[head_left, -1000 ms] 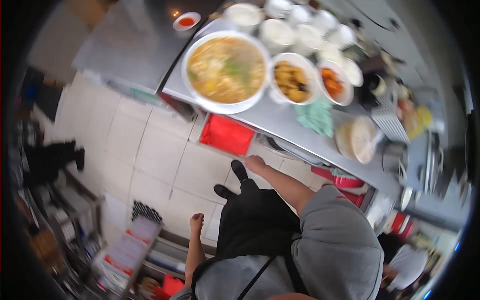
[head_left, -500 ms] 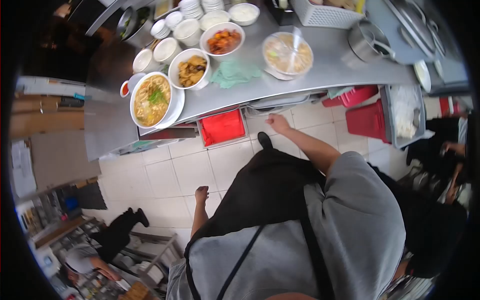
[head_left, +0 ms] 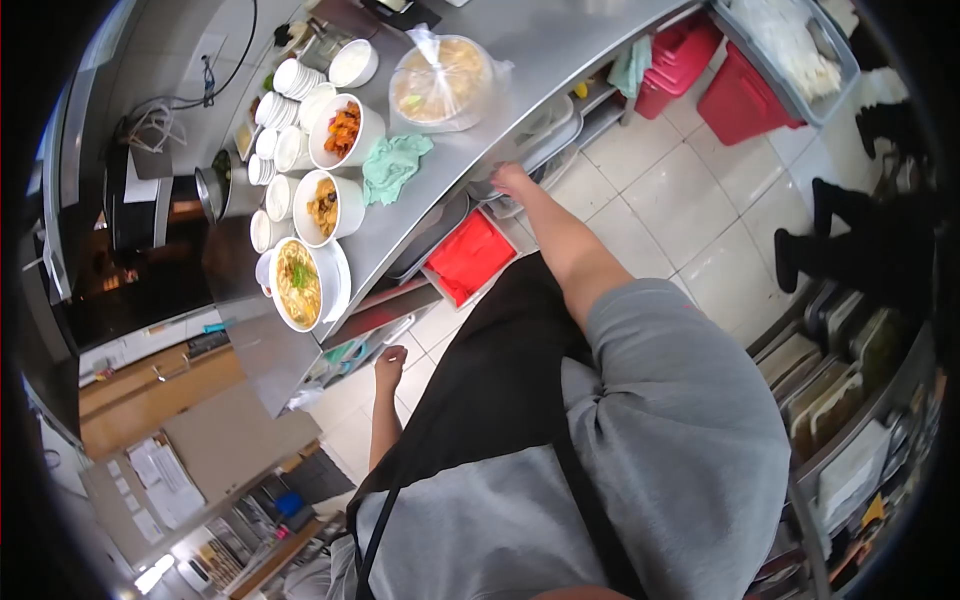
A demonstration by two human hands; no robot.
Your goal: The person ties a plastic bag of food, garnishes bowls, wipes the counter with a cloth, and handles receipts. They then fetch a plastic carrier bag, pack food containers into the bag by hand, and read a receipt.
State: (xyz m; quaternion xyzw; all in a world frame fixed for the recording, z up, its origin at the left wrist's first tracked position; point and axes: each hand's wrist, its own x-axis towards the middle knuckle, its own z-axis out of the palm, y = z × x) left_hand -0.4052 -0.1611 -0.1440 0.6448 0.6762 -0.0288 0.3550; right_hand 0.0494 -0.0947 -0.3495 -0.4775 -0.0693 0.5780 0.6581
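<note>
My right hand (head_left: 510,180) is by the front edge of the steel counter, over the shelf below, with its fingers curled in and nothing seen in them. Lower and to the left hangs my left hand (head_left: 392,360), loosely closed and away from any object. On the counter stand a bowl of noodle soup (head_left: 299,284) topped with chopped greens, a bowl of yellowish-brown food (head_left: 322,208) and a bowl of orange-red pieces (head_left: 342,131). A green cloth (head_left: 395,167) lies beside them. Farther along sits a bowl tied in a clear plastic bag (head_left: 440,85).
A bin with a red liner (head_left: 469,258) stands below the counter's front edge. Stacked white tubs and lids (head_left: 292,150) line the back. To the right are red bins (head_left: 745,95) and a grey tub (head_left: 795,50). Another person's dark-clothed legs (head_left: 860,235) appear on the right.
My view has turned, so the counter now runs diagonally and the food bowls sit lower. Both hands still hang below the counter with fingers curled; the bowls keep their arrangement.
</note>
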